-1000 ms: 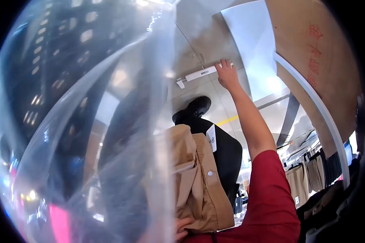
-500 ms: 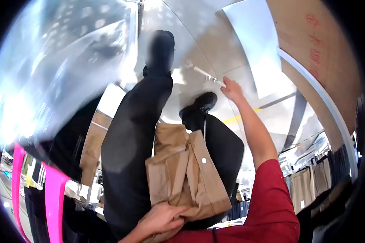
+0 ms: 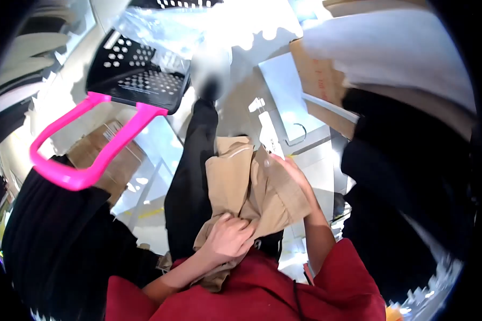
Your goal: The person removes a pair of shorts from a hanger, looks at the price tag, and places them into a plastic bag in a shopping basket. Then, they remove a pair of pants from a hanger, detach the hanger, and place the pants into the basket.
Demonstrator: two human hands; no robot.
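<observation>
Folded tan trousers (image 3: 227,179) lie bunched over my lap, in front of my red top. Closed round the lower folds of this cloth is my left hand (image 3: 230,238). My right hand (image 3: 295,174) is at the upper right edge of the trousers, fingers bent and partly behind the fabric. From its fingertips a white clip hanger (image 3: 268,131) sticks up, with a small clip at its far end. A thin curved hook shows to the right of it.
A black perforated basket (image 3: 144,80) with a pink handle (image 3: 83,176) stands front left, clear plastic (image 3: 160,29) on it. Cardboard (image 3: 321,77) and a white panel (image 3: 286,91) are front right. Dark garments hang left (image 3: 53,230) and right (image 3: 396,176).
My right hand has come back from far out, bringing the hanger close to the trousers. My left hand keeps its hold. The view has shifted, bringing the basket into sight.
</observation>
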